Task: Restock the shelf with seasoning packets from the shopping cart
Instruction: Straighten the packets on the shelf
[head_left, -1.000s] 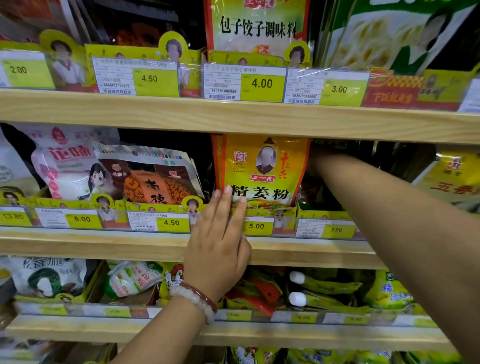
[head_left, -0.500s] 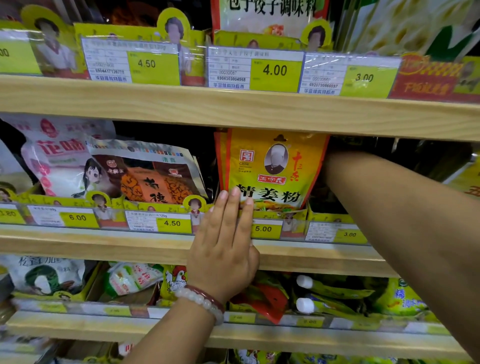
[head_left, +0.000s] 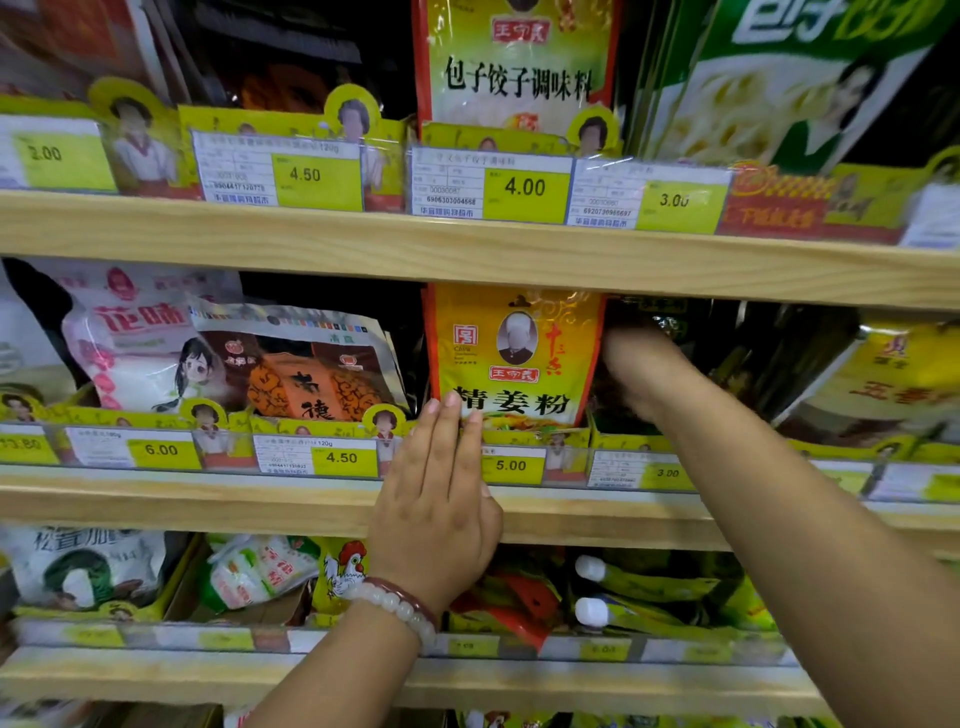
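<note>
Middle shelf (head_left: 156, 506), far left: a white-and-pink bag (head_left: 130, 338) leans back. Just beside it a brown-and-orange packet (head_left: 306, 374) slumps against it, over the 4.50 price tag (head_left: 340, 457). Both look settled.

Centre: the left hand (head_left: 436, 499) lies flat against the shelf front. Its fingers are straight and together, and the tips touch the lower left corner of the yellow ginger powder packet (head_left: 519, 358). It presses, holds nothing. A bead bracelet (head_left: 400, 605) sits on the wrist. The yellow packet stands upright in its slot above the 5.00 tag; more of the same seem stacked behind it, edges only.

Right of that: the right hand (head_left: 639, 369) reaches into the dark slot next door, above the 3.00 tag. It is blurred and half in shadow; I cannot tell how its fingers lie or whether they hold anything. Dark packets (head_left: 660, 322) fill that slot, hard to read.

Far right: another yellow packet (head_left: 904, 379), tilted.

Judgement: the ginger slot looks stocked and is being squared up. The dark slot is likely the one in hand. No cart is in view, so what is left to shelve cannot be judged.
</note>
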